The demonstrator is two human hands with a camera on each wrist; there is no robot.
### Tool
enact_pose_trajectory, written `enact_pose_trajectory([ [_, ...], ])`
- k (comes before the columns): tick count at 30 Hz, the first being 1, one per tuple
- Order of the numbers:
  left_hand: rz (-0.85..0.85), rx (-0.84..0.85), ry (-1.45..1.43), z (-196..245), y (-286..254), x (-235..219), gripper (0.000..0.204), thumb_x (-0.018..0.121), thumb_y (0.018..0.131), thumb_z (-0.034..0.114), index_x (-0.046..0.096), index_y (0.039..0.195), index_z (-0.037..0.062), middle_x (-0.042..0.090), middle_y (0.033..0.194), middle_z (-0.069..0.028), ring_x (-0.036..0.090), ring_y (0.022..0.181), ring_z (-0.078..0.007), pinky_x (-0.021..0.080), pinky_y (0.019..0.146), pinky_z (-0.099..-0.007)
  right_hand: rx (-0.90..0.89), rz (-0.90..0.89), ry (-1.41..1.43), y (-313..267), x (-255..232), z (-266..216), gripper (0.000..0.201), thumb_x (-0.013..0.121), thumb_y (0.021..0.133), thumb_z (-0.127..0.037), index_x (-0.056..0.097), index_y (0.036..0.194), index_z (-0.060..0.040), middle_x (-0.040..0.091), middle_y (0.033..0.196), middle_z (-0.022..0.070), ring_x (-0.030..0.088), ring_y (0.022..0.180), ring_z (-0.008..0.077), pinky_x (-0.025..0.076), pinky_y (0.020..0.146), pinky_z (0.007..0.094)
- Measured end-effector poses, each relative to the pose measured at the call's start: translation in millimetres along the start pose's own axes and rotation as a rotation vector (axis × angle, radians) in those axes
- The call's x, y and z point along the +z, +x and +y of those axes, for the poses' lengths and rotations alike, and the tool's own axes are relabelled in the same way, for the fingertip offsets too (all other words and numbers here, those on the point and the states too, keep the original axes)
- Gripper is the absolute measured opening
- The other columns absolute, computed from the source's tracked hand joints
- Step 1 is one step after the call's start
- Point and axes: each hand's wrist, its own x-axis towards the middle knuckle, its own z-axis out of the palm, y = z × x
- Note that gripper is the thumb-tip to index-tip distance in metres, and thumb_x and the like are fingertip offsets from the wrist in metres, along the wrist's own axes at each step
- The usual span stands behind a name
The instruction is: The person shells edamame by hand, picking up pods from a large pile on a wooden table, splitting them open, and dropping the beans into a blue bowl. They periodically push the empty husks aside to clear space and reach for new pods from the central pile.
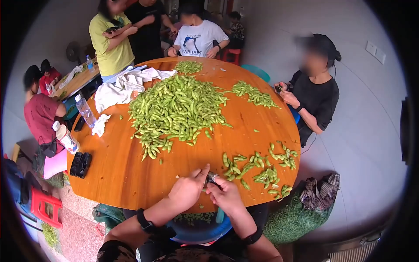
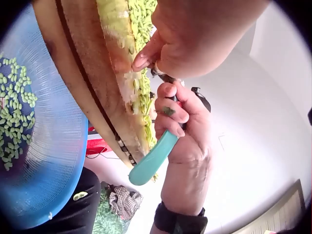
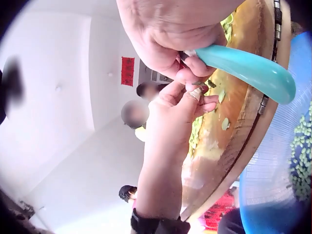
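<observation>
My right hand (image 1: 226,195) grips a tool by its smooth turquoise handle (image 2: 154,160), fingers curled round it. The tool's far end is hidden between the hands. My left hand (image 1: 188,188) meets the right fingertips over the table's near edge, its index finger stretched forward in the head view. Something white covers part of the left thumb (image 3: 195,93) in the right wrist view. Small green bits show where the fingers meet; I cannot tell whether the left hand pinches anything. Loose edamame pods (image 1: 267,176) lie on the table right of the hands.
A large heap of edamame pods (image 1: 179,109) covers the middle of the round wooden table (image 1: 113,174). Below its near edge sits a blue mesh basket (image 2: 58,146) with shelled beans. A full green net sack (image 1: 297,218) stands at right. Bottles (image 1: 86,112) and cloths line the left; people surround the table.
</observation>
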Motion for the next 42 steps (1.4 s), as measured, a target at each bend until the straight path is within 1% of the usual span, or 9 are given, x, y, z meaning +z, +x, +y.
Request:
enact_pose_trajectory([
  [14, 0.133, 0.049, -0.262, -20.7, -5.8, 8.9, 0.036, 0.062, 0.079, 0.000, 0.062, 0.114, 0.0026, 0.067, 0.094, -0.0173, 0.066, 0.081, -0.0341, 0.055, 0.072, -0.0373, -0.187, 0.017, -0.137, 6.0, 3.5, 17.9, 0.010, 0.053, 0.094, -0.009, 0.061, 0.099, -0.0068, 0.054, 0.072, -0.0032, 0.046, 0.054, 0.0029, 0.035, 0.045, 0.0184],
  [19, 0.147, 0.056, -0.256, -27.2, -7.2, 15.9, 0.032, 0.060, 0.082, -0.001, 0.061, 0.114, 0.0010, 0.069, 0.094, -0.0147, 0.068, 0.079, -0.0279, 0.056, 0.071, -0.0331, -0.073, 0.036, 0.025, 5.3, 6.3, 12.4, 0.010, 0.053, 0.094, -0.008, 0.061, 0.100, -0.0080, 0.052, 0.070, -0.0043, 0.042, 0.053, 0.0017, 0.032, 0.044, 0.0181],
  [25, -0.155, -0.214, -1.276, -40.7, -2.7, 11.6, 0.025, 0.049, 0.094, -0.002, 0.057, 0.117, 0.0022, 0.067, 0.090, -0.0052, 0.066, 0.076, -0.0118, 0.054, 0.071, -0.0240, 0.169, -0.093, 0.238, 6.4, -9.3, -7.4, 0.012, 0.053, 0.093, -0.009, 0.062, 0.100, -0.0095, 0.052, 0.070, -0.0056, 0.043, 0.055, 0.0013, 0.034, 0.047, 0.0173],
  [28, -0.217, -0.318, -1.342, -36.3, -0.6, 2.3, 0.024, 0.054, 0.092, 0.001, 0.052, 0.116, 0.0011, 0.066, 0.090, -0.0064, 0.066, 0.076, -0.0099, 0.054, 0.067, -0.0237, 0.164, -0.104, 0.255, 8.5, -7.1, -0.7, 0.011, 0.054, 0.092, -0.007, 0.063, 0.099, -0.0076, 0.054, 0.069, -0.0040, 0.045, 0.054, 0.0041, 0.035, 0.048, 0.0196],
  [30, -0.170, -0.260, -1.075, -33.5, -3.0, 1.6, 0.025, 0.056, 0.089, 0.002, 0.050, 0.113, 0.0010, 0.064, 0.092, -0.0086, 0.067, 0.074, -0.0146, 0.054, 0.065, -0.0269, -0.190, 0.043, -0.106, 8.3, 0.4, 12.5, 0.014, 0.056, 0.089, -0.006, 0.063, 0.101, -0.0056, 0.056, 0.069, -0.0011, 0.048, 0.055, 0.0074, 0.039, 0.051, 0.0233],
  [33, 0.026, -0.051, -0.476, -30.0, -4.4, 4.8, 0.027, 0.060, 0.084, 0.004, 0.049, 0.108, 0.0011, 0.061, 0.094, -0.0136, 0.067, 0.072, -0.0259, 0.055, 0.063, -0.0343, -0.338, 0.106, -0.291, 9.4, 4.4, 22.7, 0.020, 0.057, 0.086, -0.005, 0.063, 0.105, -0.0052, 0.057, 0.069, 0.0024, 0.049, 0.057, 0.0095, 0.043, 0.054, 0.0261],
  [34, 0.168, 0.097, -0.142, -28.7, -4.8, 6.0, 0.029, 0.061, 0.081, 0.005, 0.048, 0.107, 0.0012, 0.059, 0.095, -0.0164, 0.065, 0.072, -0.0325, 0.054, 0.062, -0.0385, -0.339, 0.101, -0.289, 9.8, 5.4, 20.9, 0.020, 0.057, 0.086, -0.005, 0.063, 0.105, -0.0052, 0.057, 0.069, 0.0024, 0.049, 0.057, 0.0095, 0.043, 0.054, 0.0261],
  [37, 0.119, 0.035, -0.142, -17.8, -12.8, 0.0, 0.028, 0.061, 0.078, 0.005, 0.049, 0.104, 0.0021, 0.056, 0.098, -0.0192, 0.061, 0.076, -0.0401, 0.053, 0.065, -0.0440, -0.355, 0.235, -0.306, 11.9, -6.7, 12.5, 0.027, 0.055, 0.085, -0.003, 0.063, 0.111, -0.0068, 0.057, 0.069, 0.0040, 0.051, 0.059, 0.0088, 0.044, 0.056, 0.0252],
  [42, 0.044, 0.062, -0.033, -29.2, -37.2, -15.7, 0.020, 0.061, 0.078, 0.006, 0.058, 0.098, 0.0025, 0.058, 0.097, -0.0163, 0.062, 0.077, -0.0361, 0.053, 0.066, -0.0437, -0.103, 0.380, -0.067, 10.1, -78.9, -10.3, 0.011, 0.049, 0.089, -0.002, 0.060, 0.089, -0.0043, 0.050, 0.065, -0.0022, 0.041, 0.049, 0.0035, 0.034, 0.044, 0.0202],
])
